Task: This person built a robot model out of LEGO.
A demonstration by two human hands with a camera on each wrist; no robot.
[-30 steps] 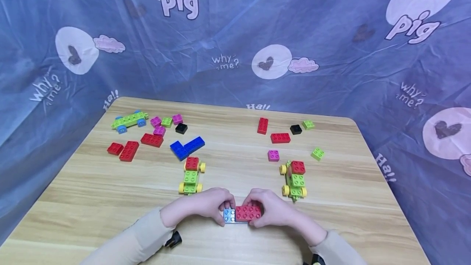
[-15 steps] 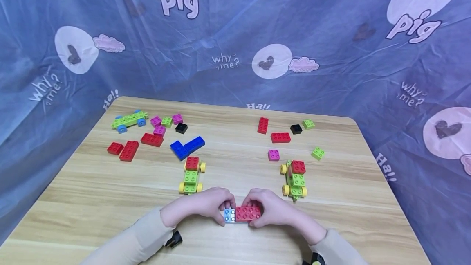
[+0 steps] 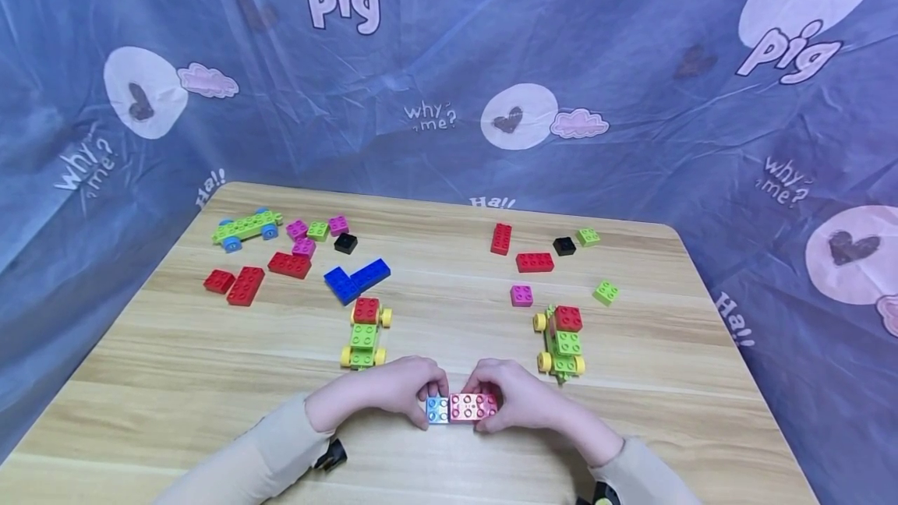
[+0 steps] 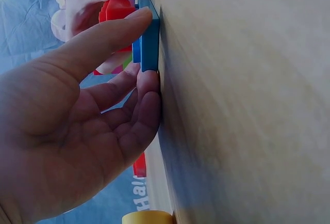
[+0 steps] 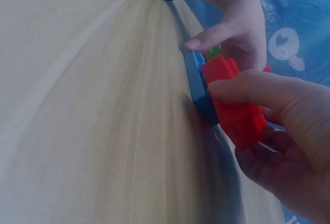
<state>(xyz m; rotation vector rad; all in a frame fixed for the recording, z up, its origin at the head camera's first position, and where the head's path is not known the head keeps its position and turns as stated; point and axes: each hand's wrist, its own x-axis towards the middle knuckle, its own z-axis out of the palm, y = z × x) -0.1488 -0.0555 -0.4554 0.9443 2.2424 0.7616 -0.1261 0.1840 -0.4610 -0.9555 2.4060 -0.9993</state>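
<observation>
A red brick (image 3: 473,406) sits on a flat blue plate (image 3: 437,409) at the near edge of the worktop (image 3: 449,302), straight in front of me, and both lie flat on the wood. My right hand (image 3: 522,398) pinches the red brick — thumb on its near side, fingers curled over the far side. My left hand (image 3: 393,390) pinches the blue plate at its left end, thumb on one edge and fingertips (image 4: 147,87) on the other, pressed down to the worktop. The plate's uncovered studs show just left of the brick.

Just beyond my left hand stands a small car (image 3: 365,333) of green and red bricks on yellow wheels; another such car (image 3: 561,340) stands beyond my right hand. Farther back on the left lie a blue L-shaped piece (image 3: 356,280), several red bricks (image 3: 245,285), pink and green small bricks, a black one, and a long green wheeled base (image 3: 247,227). Back on the right lie two red bricks (image 3: 519,249), a black one (image 3: 564,245), two green ones and a pink one (image 3: 521,295). A blue printed cloth (image 3: 449,76) hangs around the worktop.
</observation>
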